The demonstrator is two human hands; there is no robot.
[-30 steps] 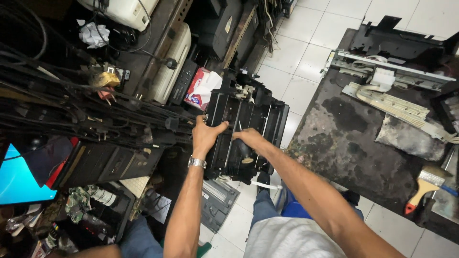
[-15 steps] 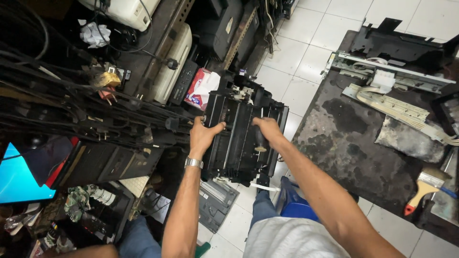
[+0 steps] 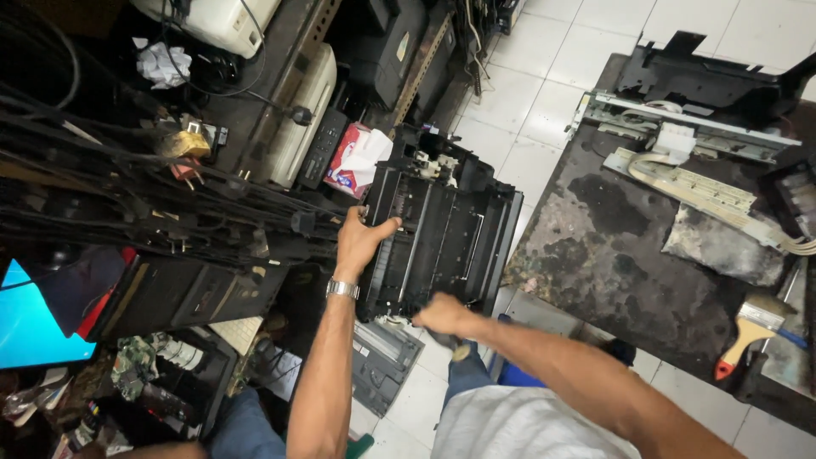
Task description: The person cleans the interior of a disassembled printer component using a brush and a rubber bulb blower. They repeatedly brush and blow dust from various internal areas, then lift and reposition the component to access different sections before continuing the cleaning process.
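White floor tiles (image 3: 544,93) and a stained dark worktable (image 3: 612,255) are framing the scene. Since a moment ago, the right hand (image 3: 444,314) is pulling back from the top of the black printer body (image 3: 442,234) to its near lower corner, fingers curled, grip unclear. The left hand (image 3: 361,240), a metal watch (image 3: 342,289) at its wrist, is still clasping the printer's left edge. Just beyond the left hand, a red-and-white soft packet (image 3: 355,159) is lying. Far right of the hands, a paintbrush (image 3: 748,327) is resting.
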